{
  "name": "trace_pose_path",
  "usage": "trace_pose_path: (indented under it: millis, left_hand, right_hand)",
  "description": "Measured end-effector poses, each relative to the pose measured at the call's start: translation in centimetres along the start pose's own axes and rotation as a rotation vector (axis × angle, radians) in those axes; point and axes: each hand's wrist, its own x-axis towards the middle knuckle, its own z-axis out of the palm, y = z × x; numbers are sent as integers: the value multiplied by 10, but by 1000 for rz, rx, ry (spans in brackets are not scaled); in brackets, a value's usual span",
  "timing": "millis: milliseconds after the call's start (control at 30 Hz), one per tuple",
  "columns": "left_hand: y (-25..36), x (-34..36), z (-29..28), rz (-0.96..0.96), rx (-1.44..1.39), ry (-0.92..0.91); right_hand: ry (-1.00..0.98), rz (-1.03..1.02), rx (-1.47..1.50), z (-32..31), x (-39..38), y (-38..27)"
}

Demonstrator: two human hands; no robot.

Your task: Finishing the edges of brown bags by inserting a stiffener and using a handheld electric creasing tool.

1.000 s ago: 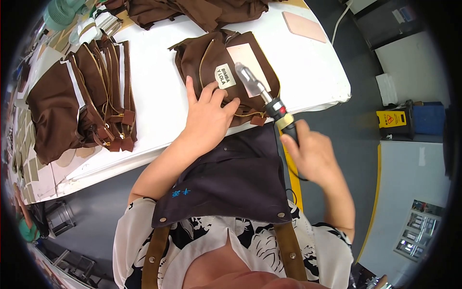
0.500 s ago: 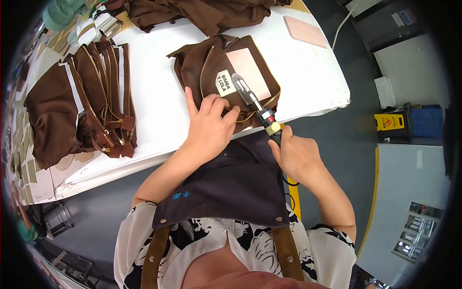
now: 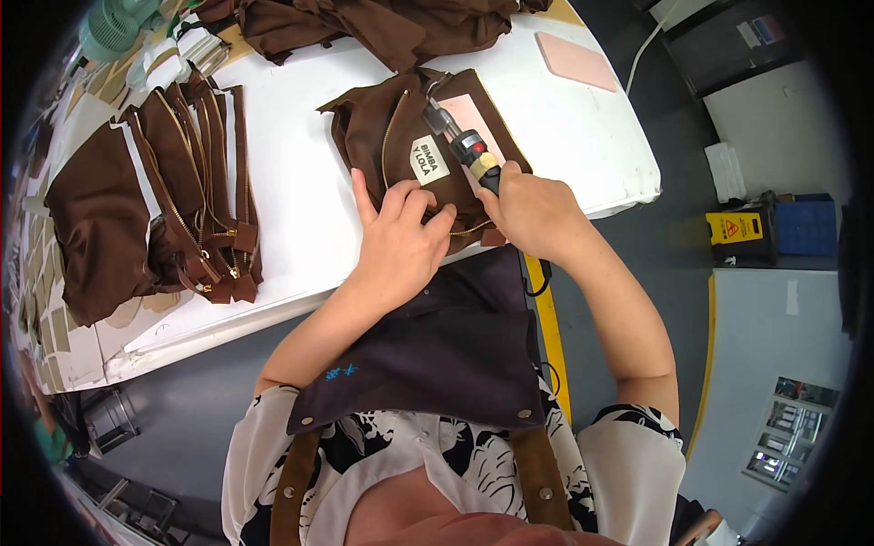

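Observation:
A brown fabric bag piece (image 3: 364, 123) with gold-toothed zippers lies near the table's front edge. My left hand (image 3: 399, 241) grips its near part, fingers bent onto the cloth and the little finger stretched apart. A pale label (image 3: 428, 160) shows just beyond those fingers. My right hand (image 3: 537, 214) is closed round the black handle of a corded hand-held iron (image 3: 472, 150). Its metal head points away from me, beyond the label, over the bag piece and beside a pale pink sheet (image 3: 466, 111). The exact contact under the metal head cannot be made out.
Several brown zippered bag pieces (image 3: 100, 205) are stacked at the left of the white table (image 3: 291, 182). More brown fabric (image 3: 382, 27) lies along the far side. A pink slab (image 3: 575, 61) is at the far right, and a green fan (image 3: 111, 32) stands far left.
My right hand has moved the iron forward and slightly left, so its head is farther up the bag piece. My left hand stays nearly in place on the cloth.

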Motion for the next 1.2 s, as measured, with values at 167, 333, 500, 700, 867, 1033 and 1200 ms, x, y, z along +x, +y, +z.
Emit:
trace_pose_path:
  millis: [167, 333, 500, 700, 867, 1033, 1200]
  left_hand:
    - [1, 3, 3, 6, 3, -3]
    - [-2, 2, 0, -19, -6, -2]
    - [1, 5, -1, -21, 1, -7]
    - [0, 2, 1, -23, 2, -11]
    - [2, 5, -3, 8, -16, 12]
    - [2, 6, -3, -6, 6, -15]
    - [4, 8, -4, -23, 14, -43]
  right_hand:
    - [-106, 68, -42, -4, -22, 5]
    - [-161, 106, -80, -9, -61, 4]
    - [-226, 77, -117, -26, -107, 15]
    - [-122, 1, 0, -75, -120, 57]
    - [534, 175, 22, -14, -96, 75]
    - [681, 241, 81, 24, -64, 104]
    - [667, 267, 94, 31, -43, 118]
